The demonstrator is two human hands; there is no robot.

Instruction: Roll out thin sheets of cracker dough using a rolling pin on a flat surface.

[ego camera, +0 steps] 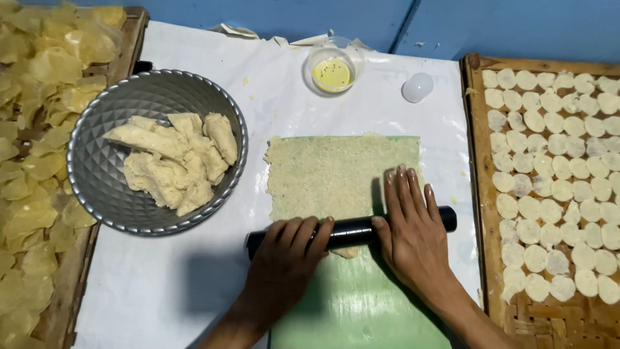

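Dough sheet [329, 173] lies flat on your green mat [361, 310], with the black rolling pin [352, 230] across its near edge; your left hand [287, 255] and right hand [410, 223] press it, fingers flat and unclenched.

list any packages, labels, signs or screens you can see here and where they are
None in view: no package, label, sign or screen.
Closest thing: a small clear plastic cup with yellow liquid, at the top centre of the white sheet.
Beside it on the right: a round white lid, plain.
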